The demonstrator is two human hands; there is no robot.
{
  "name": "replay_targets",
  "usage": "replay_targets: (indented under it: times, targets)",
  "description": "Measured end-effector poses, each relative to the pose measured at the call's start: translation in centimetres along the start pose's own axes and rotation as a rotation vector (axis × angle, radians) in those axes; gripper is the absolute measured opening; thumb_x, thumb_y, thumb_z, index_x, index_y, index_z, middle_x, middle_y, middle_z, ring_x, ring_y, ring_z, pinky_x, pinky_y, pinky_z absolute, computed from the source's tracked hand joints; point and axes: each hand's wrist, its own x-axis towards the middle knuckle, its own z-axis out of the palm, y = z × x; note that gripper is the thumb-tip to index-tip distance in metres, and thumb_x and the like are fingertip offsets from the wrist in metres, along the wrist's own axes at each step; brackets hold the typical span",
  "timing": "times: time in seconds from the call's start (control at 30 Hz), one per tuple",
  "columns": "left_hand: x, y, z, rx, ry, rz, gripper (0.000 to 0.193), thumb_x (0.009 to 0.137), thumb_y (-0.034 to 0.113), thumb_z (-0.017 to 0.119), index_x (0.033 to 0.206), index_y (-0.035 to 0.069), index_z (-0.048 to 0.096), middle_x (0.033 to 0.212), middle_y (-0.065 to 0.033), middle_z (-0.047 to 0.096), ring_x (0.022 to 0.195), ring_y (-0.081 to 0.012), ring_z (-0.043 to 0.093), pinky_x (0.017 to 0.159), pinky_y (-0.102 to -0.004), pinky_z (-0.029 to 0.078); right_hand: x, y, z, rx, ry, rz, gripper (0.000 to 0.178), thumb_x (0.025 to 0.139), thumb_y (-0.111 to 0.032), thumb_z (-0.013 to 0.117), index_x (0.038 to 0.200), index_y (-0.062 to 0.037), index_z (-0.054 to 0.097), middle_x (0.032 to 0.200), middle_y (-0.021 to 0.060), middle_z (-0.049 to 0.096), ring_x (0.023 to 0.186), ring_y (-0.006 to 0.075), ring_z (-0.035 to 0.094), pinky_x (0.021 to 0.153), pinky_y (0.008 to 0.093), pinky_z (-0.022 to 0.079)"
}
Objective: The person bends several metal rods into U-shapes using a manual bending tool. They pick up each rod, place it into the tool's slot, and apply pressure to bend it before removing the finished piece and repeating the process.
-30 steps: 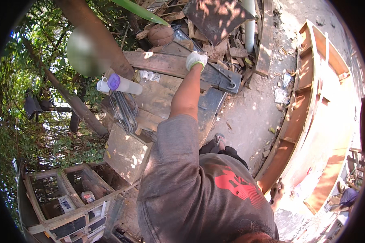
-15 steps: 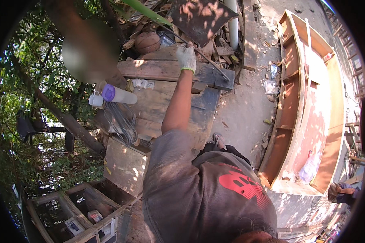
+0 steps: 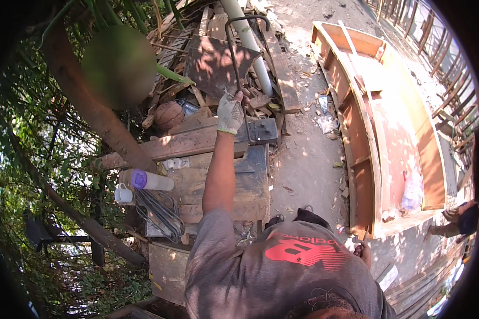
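Note:
My left hand (image 3: 230, 112), in a pale knitted work glove with bare fingertips, is closed around a thin dark metal rod (image 3: 232, 53). The rod stands nearly upright above the workbench; its top bends to the right into a hook. Its lower part comes down beside the dark block (image 3: 263, 130) at the end of a thick wooden beam (image 3: 181, 141), and I cannot tell whether they touch. My right hand (image 3: 362, 251) is low at my right side, partly hidden by my shirt, its fingers curled by something small and thin that I cannot make out.
On the bench (image 3: 213, 183) are a white bottle with a purple lid (image 3: 154, 181), a white mug (image 3: 123, 193) and coiled cable (image 3: 162, 215). Scrap wood, a basketball (image 3: 169, 116) and a dark square board (image 3: 218, 66) lie beyond. A long wooden cabinet frame (image 3: 363, 159) lies right; another person (image 3: 457, 218) is nearby.
The rod has swung from slanting across the beam to nearly upright, its hooked end now showing. My right hand has come into sight, and the view has shifted.

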Motion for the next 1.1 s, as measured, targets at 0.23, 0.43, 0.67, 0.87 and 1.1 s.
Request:
replay_targets:
  times: [0.23, 0.43, 0.67, 0.87, 1.1]
  targets:
    - [-1.8, -1.5, 1.0, -0.222, -0.036, -0.025, 0.035, 0.091, 0.003, 0.062, 0.125, -0.002, 0.055, 0.086, -0.0063, 0.06, 0.074, -0.0164, 0.058, 0.066, -0.0267, 0.049, -0.4, -3.0, 4.6, -0.118, -0.101, 0.048, 0.023, 0.092, -0.031, 0.058, 0.078, -0.016, 0.049, 0.058, -0.0049, 0.043, 0.044, 0.0061, 0.041, 0.037, 0.0216, 0.036]
    - [-2.3, -1.9, 2.0, -0.305, 0.012, -0.031, 0.037, 0.09, 0.001, 0.062, 0.127, 0.002, 0.054, 0.087, -0.0061, 0.059, 0.068, -0.0175, 0.059, 0.061, -0.0278, 0.05, 0.2, -3.6, 4.9, -0.336, -0.076, -0.059, 0.02, 0.09, -0.029, 0.059, 0.081, -0.0133, 0.05, 0.059, -0.0006, 0.047, 0.045, 0.0113, 0.045, 0.04, 0.026, 0.038]
    - [-3.3, -2.9, 1.8, -0.22, 0.007, -0.023, 0.035, 0.093, 0.003, 0.057, 0.128, 0.002, 0.054, 0.085, -0.0071, 0.059, 0.066, -0.0176, 0.058, 0.061, -0.0294, 0.05, -3.2, -4.5, 6.2, -0.569, -0.059, -0.062, 0.02, 0.091, -0.022, 0.06, 0.085, -0.0035, 0.064, 0.064, 0.0002, 0.053, 0.055, 0.0113, 0.048, 0.05, 0.0272, 0.036]
    - [-3.2, -5.4, 3.2, -0.355, -0.023, -0.102, 0.031, 0.096, 0.009, 0.055, 0.127, 0.006, 0.053, 0.08, -0.0058, 0.055, 0.063, -0.0148, 0.052, 0.06, -0.0295, 0.045, -3.4, -4.5, 4.8, -0.748, 0.029, -0.143, 0.023, 0.09, -0.028, 0.06, 0.079, -0.0108, 0.05, 0.056, 0.0008, 0.045, 0.043, 0.013, 0.043, 0.038, 0.0289, 0.036]
    - [-3.7, -6.7, 4.8, -0.512, -0.158, -0.225, 0.021, 0.098, 0.022, 0.055, 0.113, 0.009, 0.06, 0.072, -0.0012, 0.047, 0.055, -0.0118, 0.042, 0.052, -0.0277, 0.036, -0.4, -3.5, 0.7, -0.834, -0.154, -0.305, 0.019, 0.09, -0.024, 0.06, 0.086, -0.0087, 0.049, 0.057, 0.0009, 0.047, 0.042, 0.0116, 0.043, 0.037, 0.0273, 0.034]
